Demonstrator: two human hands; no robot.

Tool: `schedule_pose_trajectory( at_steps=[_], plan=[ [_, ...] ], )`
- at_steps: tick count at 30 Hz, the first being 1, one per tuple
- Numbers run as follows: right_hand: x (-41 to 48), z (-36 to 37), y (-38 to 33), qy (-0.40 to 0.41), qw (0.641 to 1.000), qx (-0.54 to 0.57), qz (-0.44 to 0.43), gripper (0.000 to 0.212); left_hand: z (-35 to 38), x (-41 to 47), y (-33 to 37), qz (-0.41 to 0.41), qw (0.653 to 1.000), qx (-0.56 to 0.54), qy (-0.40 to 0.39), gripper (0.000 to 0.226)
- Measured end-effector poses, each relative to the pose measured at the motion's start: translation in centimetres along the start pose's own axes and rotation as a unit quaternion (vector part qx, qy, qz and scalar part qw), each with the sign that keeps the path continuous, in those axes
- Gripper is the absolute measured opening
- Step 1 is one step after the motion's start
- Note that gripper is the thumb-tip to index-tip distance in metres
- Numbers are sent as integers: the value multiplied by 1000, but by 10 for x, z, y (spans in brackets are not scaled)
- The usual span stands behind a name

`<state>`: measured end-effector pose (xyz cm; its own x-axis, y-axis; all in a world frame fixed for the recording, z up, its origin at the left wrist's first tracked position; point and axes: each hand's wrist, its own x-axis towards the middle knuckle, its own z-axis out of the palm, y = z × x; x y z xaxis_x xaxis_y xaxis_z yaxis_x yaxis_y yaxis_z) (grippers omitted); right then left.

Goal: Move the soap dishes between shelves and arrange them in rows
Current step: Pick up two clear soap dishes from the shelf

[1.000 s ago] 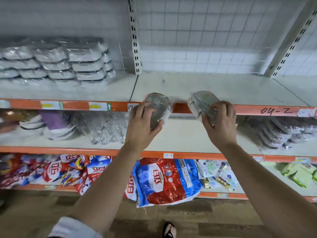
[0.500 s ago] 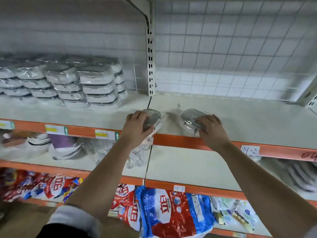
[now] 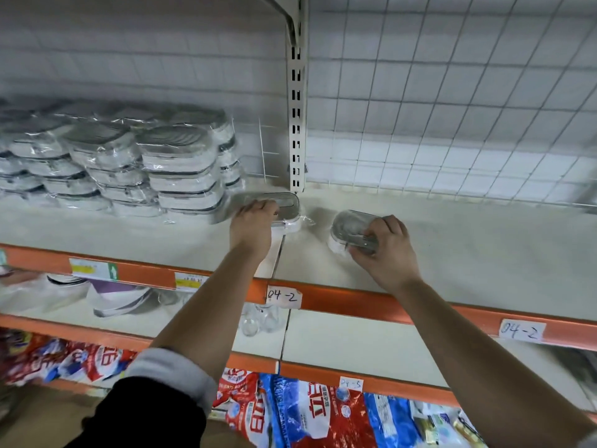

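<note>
Your left hand (image 3: 252, 227) grips one soap dish (image 3: 286, 205) beside the stack's (image 3: 129, 166) right end, its long axis along the shelf's (image 3: 468, 247) front edge. Your right hand (image 3: 384, 250) clutches a second dish (image 3: 347, 226), skewed, lying just right of the first, not touching it. Two dishes are held; the stacked ones are too blurred to count.

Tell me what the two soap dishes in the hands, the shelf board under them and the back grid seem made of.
Left soap dish and right soap dish: likely plastic, glossy grey top on a white base, wrapped in clear film that crinkles and glints. Shelf board: matte cream, painted metal or laminate; cannot tell. Back grid: thin white wires, probably coated metal.
</note>
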<state>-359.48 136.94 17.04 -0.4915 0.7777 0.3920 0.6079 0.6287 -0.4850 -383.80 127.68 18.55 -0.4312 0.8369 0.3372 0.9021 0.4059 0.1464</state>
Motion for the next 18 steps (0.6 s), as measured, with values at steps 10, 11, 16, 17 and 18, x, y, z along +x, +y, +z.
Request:
schedule_pose_trajectory(
  at_steps=[10,11,16,17,18],
  plan=[
    [9,20,-12,24,999,-28,28,44,26,55,-33,44,998,-13,-51,49],
    [10,22,-12,28,999,-36,28,45,28,60,-37,49,997,-23,-54,48],
    [16,35,-7,43,996,-77,26,56,35,72,-47,56,996,-51,-41,47],
    [18,36,-5,39,995,-85,25,57,37,73,-47,57,997,-42,-42,47],
    [20,38,-5,34,995,-90,26,57,38,74,-47,57,997,-29,-45,47]
  ],
)
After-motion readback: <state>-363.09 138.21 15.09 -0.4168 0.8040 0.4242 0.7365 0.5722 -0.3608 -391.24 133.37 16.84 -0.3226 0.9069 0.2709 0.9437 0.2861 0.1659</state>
